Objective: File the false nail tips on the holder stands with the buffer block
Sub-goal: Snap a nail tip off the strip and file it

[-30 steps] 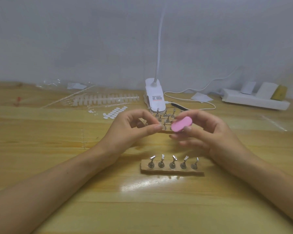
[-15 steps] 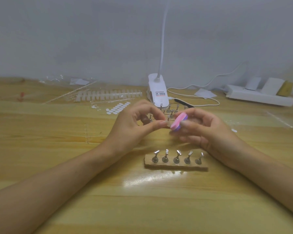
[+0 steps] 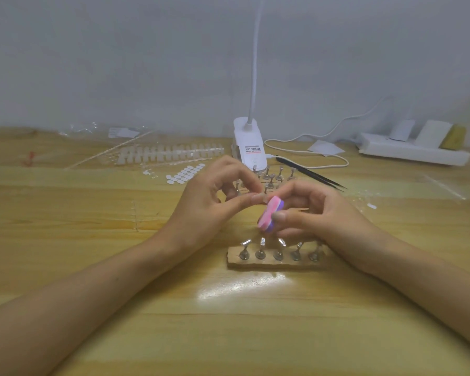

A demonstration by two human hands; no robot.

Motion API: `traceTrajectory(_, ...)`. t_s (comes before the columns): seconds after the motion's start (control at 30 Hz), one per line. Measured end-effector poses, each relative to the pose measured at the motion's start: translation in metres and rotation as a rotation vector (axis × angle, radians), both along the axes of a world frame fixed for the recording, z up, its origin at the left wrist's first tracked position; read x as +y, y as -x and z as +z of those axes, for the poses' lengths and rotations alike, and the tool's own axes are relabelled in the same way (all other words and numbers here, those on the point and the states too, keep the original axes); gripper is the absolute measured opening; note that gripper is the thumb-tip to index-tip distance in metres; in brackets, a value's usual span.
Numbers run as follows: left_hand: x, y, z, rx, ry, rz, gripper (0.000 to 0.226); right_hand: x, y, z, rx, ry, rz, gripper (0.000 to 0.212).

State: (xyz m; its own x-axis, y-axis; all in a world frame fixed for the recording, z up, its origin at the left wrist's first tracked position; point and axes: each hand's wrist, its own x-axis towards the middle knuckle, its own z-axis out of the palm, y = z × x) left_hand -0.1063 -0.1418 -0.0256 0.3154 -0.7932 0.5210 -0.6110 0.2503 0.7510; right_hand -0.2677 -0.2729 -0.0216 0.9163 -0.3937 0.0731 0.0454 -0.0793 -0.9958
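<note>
My right hand (image 3: 318,213) grips the pink and purple buffer block (image 3: 270,214), tilted on edge above the table. My left hand (image 3: 212,204) pinches a small thing, too small to name, between thumb and forefinger right beside the block's upper end. Just below both hands a wooden base (image 3: 277,263) carries a row of metal holder stands (image 3: 278,249) with small tips on top. A second group of holder stands (image 3: 274,176) sits behind my hands, partly hidden by them.
A white clip lamp (image 3: 248,143) with its cable stands at the back centre. Black tweezers (image 3: 310,173) lie to its right. Strips of false nail tips (image 3: 171,153) and adhesive tabs (image 3: 185,173) lie at back left. A white power strip (image 3: 413,151) lies at back right.
My right hand turned the buffer block from flat to on edge and lowered it slightly, keeping it against my left fingertips. The left hand kept its pinch.
</note>
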Motion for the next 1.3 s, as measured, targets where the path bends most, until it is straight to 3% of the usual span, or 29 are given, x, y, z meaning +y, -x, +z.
traceTrajectory(0.13,-0.0004,0.0017,0.0011,-0.04,0.007,-0.03,0.007,-0.0012,0.0001,-0.0017,-0.07,-0.064,-0.077,0.035)
traceTrajectory(0.27,0.0003,0.001,0.0007,-0.035,-0.004,-0.03,0.01,0.001,-0.0001,-0.0023,-0.026,0.018,-0.011,0.025)
traceTrajectory(0.4,0.001,0.0019,0.0001,-0.015,-0.017,-0.025,0.008,-0.0031,-0.0012,-0.0014,-0.141,-0.133,-0.14,0.03)
traceTrajectory(0.6,0.001,0.0018,-0.0006,0.068,-0.06,-0.019,0.009,-0.0023,0.0004,-0.0031,-0.072,0.018,-0.067,0.009)
traceTrajectory(0.73,-0.0001,0.0027,-0.0004,0.138,-0.08,-0.055,0.012,-0.0054,-0.0014,-0.002,-0.089,-0.026,-0.116,0.012)
traceTrajectory(0.97,-0.0007,0.0017,0.0012,0.242,-0.066,-0.071,0.018,-0.0029,-0.001,-0.0022,-0.042,0.059,0.008,0.022)
traceTrajectory(1.1,0.0007,0.0025,0.0006,0.15,-0.075,-0.073,0.014,-0.0013,-0.0038,-0.0008,0.013,0.115,-0.025,0.02)
traceTrajectory(1.23,0.0013,0.0023,0.0003,0.079,-0.055,-0.077,0.011,-0.0028,-0.0039,0.0008,-0.041,-0.052,-0.172,0.035)
traceTrajectory(1.3,0.0009,0.0014,0.0001,0.076,-0.037,-0.044,0.011,-0.0002,-0.0035,0.001,-0.034,-0.002,-0.14,0.032)
